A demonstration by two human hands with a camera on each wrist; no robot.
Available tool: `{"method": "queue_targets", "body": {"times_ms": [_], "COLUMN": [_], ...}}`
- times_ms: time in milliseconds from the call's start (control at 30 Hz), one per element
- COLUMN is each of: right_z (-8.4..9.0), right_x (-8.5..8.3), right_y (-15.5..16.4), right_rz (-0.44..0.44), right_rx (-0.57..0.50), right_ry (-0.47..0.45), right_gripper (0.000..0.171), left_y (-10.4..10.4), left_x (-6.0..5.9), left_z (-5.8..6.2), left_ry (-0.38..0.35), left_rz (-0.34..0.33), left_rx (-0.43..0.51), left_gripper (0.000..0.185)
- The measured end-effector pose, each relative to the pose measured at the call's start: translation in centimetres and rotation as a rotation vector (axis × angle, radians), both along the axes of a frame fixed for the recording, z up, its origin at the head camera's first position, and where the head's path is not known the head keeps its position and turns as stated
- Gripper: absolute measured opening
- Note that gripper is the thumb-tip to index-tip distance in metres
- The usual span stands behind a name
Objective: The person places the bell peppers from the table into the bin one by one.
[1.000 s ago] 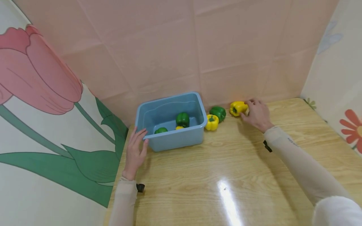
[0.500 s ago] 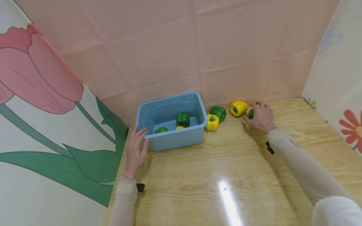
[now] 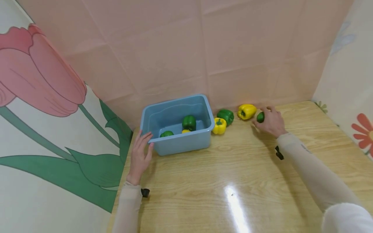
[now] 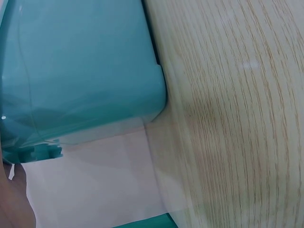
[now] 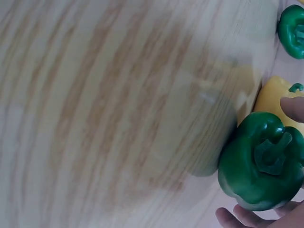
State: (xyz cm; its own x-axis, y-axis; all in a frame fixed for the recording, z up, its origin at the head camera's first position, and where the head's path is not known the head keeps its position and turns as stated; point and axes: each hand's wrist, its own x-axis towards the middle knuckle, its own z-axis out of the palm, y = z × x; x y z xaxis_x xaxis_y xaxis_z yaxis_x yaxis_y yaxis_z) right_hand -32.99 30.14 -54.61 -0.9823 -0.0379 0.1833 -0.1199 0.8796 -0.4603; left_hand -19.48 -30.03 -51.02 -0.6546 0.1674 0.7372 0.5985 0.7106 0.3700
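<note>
My left hand (image 3: pixel 140 158) rests its fairly straight fingers on the near left corner of a blue plastic bin (image 3: pixel 182 142), thumb outside the wall. In the left wrist view only a bit of that hand (image 4: pixel 14 202) shows beside the bin (image 4: pixel 90 66). Near the back wall, my right hand (image 3: pixel 271 122) holds a green bell pepper (image 3: pixel 260 117). The right wrist view has this pepper (image 5: pixel 263 166) between thumb and fingers, its stem facing the camera. Left of it lies a yellow bell pepper (image 3: pixel 247 111). Whether the held pepper touches the table is unclear.
Against the bin's right side lie another green bell pepper (image 3: pixel 225 116) and a yellow one (image 3: pixel 219 126). Inside the bin are two green peppers (image 3: pixel 189 123) and part of a yellow one (image 3: pixel 186 131). A pink-covered wall (image 3: pixel 163 58) closes off the wooden table's back edge.
My right hand has left the yellow pepper, shifted slightly right and taken hold of the green pepper beside it. The left hand and bin stay put.
</note>
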Motion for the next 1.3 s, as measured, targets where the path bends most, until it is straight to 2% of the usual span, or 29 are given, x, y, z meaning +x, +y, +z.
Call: {"method": "queue_targets", "body": {"times_ms": [533,1067,1300], "right_z": [-0.7,-1.3,-0.9], "right_x": [0.1,0.5,0.7], "right_y": [0.2,1.2,1.3], "right_rz": [0.007,-0.021,-0.025], "right_rx": [-0.015,-0.083,-0.078], "right_ry": [-0.101,-0.083,-0.072], "right_gripper": [0.092,0.089,0.088], "left_y": [-0.1,0.0,0.1], "left_x": [0.3,0.2,0.2], "left_z": [-0.1,-0.1,0.1], "left_ry": [0.005,0.018,0.008], "left_rz": [0.009,-0.005,-0.003], "left_rx": [-0.008,-0.013,-0.009], "left_gripper": [0.031,0.033,0.033]}}
